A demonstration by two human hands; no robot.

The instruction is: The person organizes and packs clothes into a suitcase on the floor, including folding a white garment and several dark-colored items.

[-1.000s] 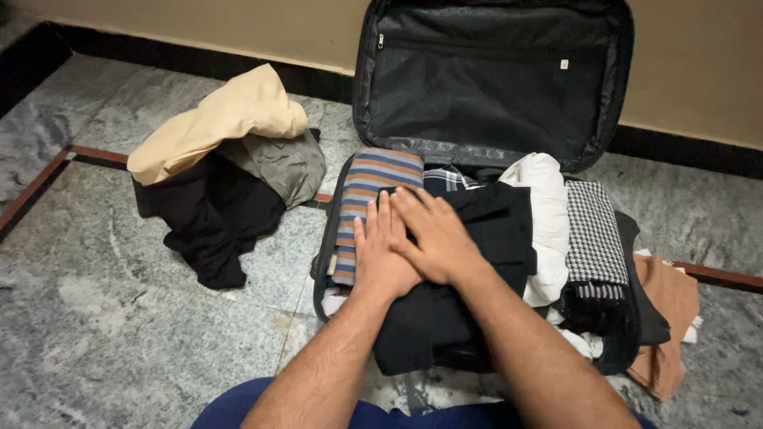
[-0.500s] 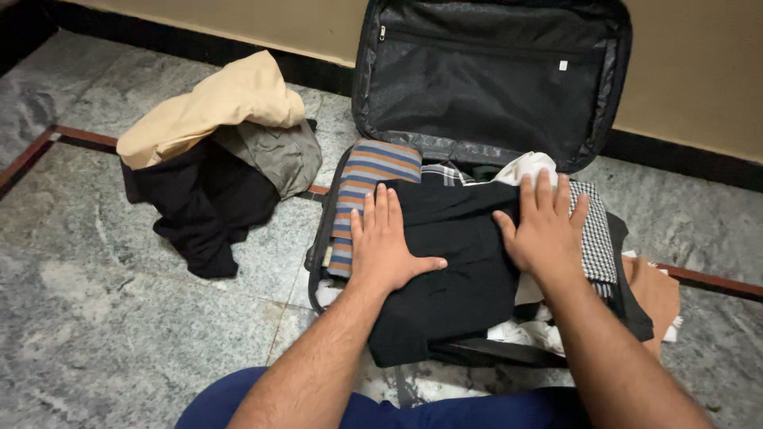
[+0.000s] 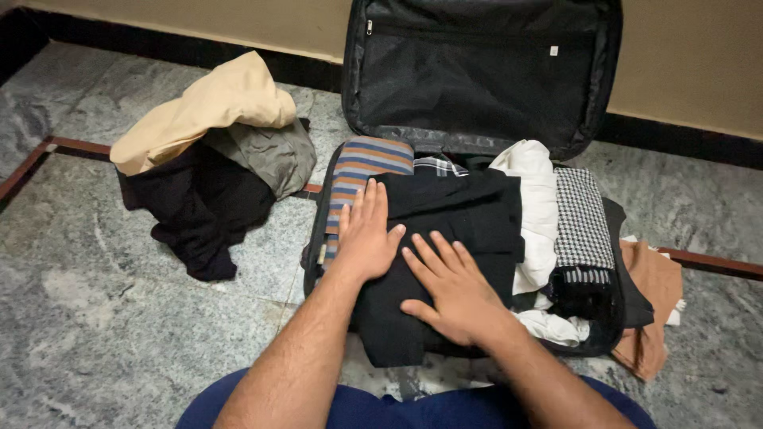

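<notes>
- Sliding back from the checked cloth (image 3: pixel 582 218), my right hand (image 3: pixel 451 290) is now lying flat, fingers spread, near the suitcase's (image 3: pixel 316 238) front edge.
- Beside it, my left hand (image 3: pixel 366 236) is pressing open-palmed on the black folded garment (image 3: pixel 461 214).
- Farther left, a clothes pile (image 3: pixel 211 151) is sitting on the floor.

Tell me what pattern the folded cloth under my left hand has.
Striped cloth: orange, blue and grey bands, clearest in the head view.

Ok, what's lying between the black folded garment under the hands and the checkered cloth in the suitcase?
In the head view, a white garment lies between the black garment and the checkered cloth.
</notes>
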